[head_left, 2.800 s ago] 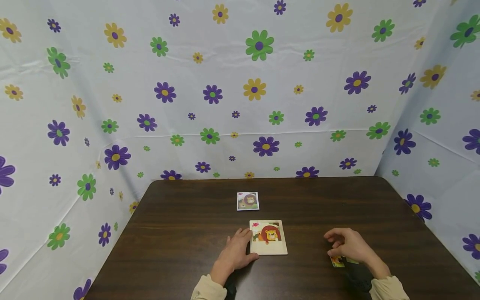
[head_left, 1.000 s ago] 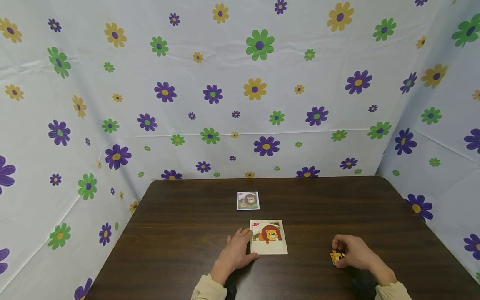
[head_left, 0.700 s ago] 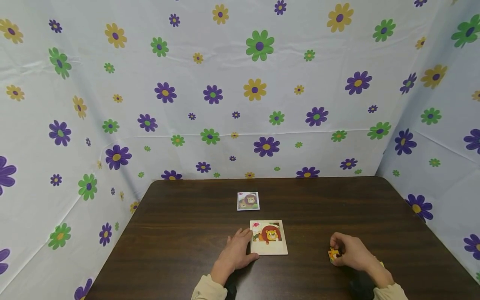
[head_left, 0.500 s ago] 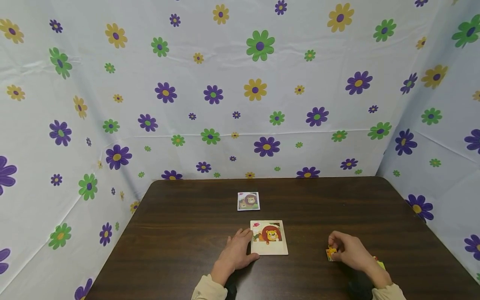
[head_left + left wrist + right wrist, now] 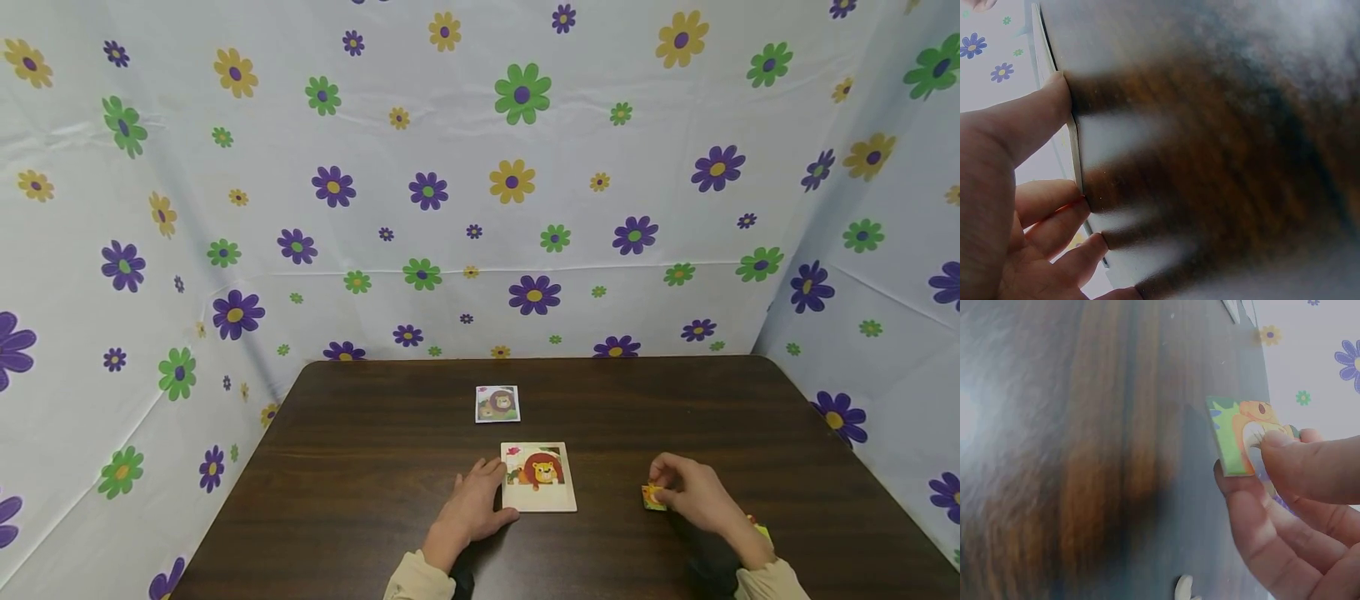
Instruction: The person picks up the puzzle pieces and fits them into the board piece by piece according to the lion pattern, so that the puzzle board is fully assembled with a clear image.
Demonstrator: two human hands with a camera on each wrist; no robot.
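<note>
My right hand (image 5: 697, 493) pinches a puzzle piece (image 5: 651, 497) between thumb and fingers, off to the right of the puzzle board. Up close in the right wrist view, that piece (image 5: 1233, 434) is green, orange and white, held tilted above the table. My left hand (image 5: 470, 504) lies at the left edge of the light wooden puzzle board (image 5: 538, 500), thumb at its lower corner and fingers spread. A lion picture fills the board's upper part, with bare wood below. In the left wrist view my fingertips touch the board's edge (image 5: 1074, 140) and the table.
Behind the board lies a small white-bordered lion picture card (image 5: 497, 404). Another yellow-green piece (image 5: 761, 528) shows beside my right wrist, partly covered. The dark wooden table (image 5: 360, 467) ends against a flower-printed cloth (image 5: 442, 167) at the back and sides.
My right hand has picked up the puzzle piece and carried it leftward and slightly away from me. This uncovers another piece by the wrist. My left hand stays on the board.
</note>
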